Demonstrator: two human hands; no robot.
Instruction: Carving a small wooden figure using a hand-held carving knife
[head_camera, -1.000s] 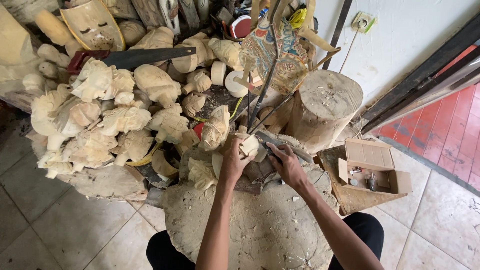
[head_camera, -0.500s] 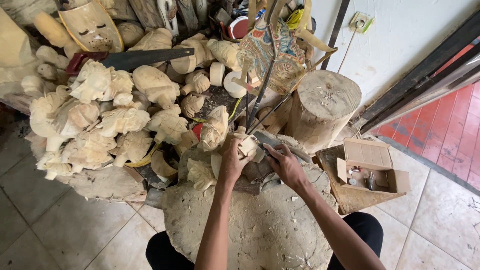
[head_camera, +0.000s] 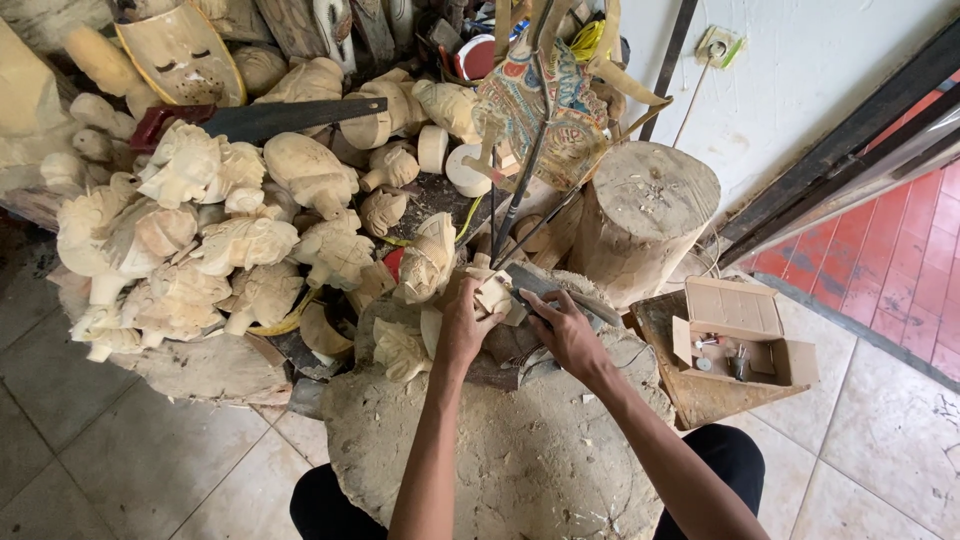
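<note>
Pale, unfinished wood fills the left of the view: a heap of rough-carved figures (head_camera: 190, 240) lies piled against itself, apparently parked there out of the way of the work surface. A handsaw (head_camera: 270, 118) with a red handle rests flat across the top of the pile, and a carved mask (head_camera: 185, 55) leans face-up behind it.

In the middle, the left hand (head_camera: 466, 325) closes around a small wood block (head_camera: 494, 295), pinning it down on the big flat stump (head_camera: 500, 450) so that it cannot shift. The block sits at the stump's far edge, just in front of the person. The right hand (head_camera: 565, 332) is wrapped firmly around a dark flat blade (head_camera: 535, 282), its tip laid against the block, seemingly to shave it; the exact tool is hard to tell.

Further right, an upright log (head_camera: 645, 225) stands close by, with a painted flat puppet (head_camera: 540, 110) on rods propped behind it. An open cardboard box (head_camera: 740, 335) of small parts sits on a board, near the right arm.
</note>
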